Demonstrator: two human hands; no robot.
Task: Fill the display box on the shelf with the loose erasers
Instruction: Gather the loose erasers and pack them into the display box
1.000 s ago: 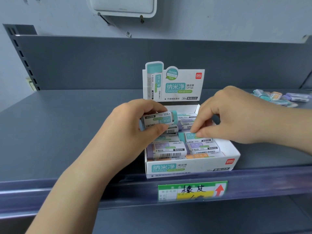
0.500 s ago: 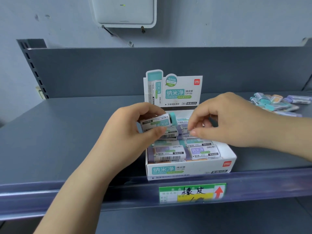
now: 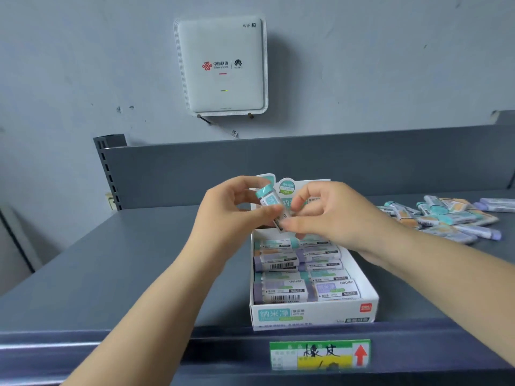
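Both hands, left hand [image 3: 225, 215] and right hand [image 3: 334, 215], pinch one teal-capped eraser [image 3: 269, 200] above the display box [image 3: 312, 316]; loose erasers [image 3: 446, 218] lie near the shelf's [image 3: 125, 260] right edge.

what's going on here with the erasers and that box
A person is stocking a white display box on a grey shelf. Both hands hold one teal-capped eraser above the back of the box: the left hand grips it, and the right hand pinches its lower end. The box already holds rows of erasers, and a pile of loose erasers waits on the shelf to the right.
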